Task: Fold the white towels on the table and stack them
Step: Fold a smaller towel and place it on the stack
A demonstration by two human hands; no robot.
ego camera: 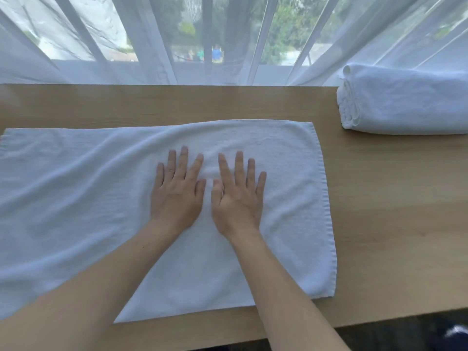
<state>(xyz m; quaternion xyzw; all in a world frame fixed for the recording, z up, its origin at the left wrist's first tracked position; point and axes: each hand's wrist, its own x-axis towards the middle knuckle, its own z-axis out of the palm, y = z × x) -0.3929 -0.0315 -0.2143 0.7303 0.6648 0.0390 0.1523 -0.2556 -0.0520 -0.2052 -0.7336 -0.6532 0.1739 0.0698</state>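
Towelling covers most of the near left part of the light wooden table (pixel 379 198): a white rectangular terry towel (pixel 76 211) lies spread flat there, its hemmed right edge running from far to near and its left end passing out of view. Soft wrinkles cross its left half. No container shows; the only stack is a pile of folded white towels (pixel 405 102) at the far right corner of the table, well apart from the spread towel, its folded edges facing left.

Both hands lie palm down on the middle of the spread towel, side by side with the thumbs nearly meeting. The left hand (pixel 177 196) has its fingers straight and slightly fanned, resting on the cloth and holding nothing. The right hand (pixel 238 198) lies likewise, fingers extended and spread, flat on the towel. Behind the far edge hangs a sheer white curtain (pixel 152 46) over a window.
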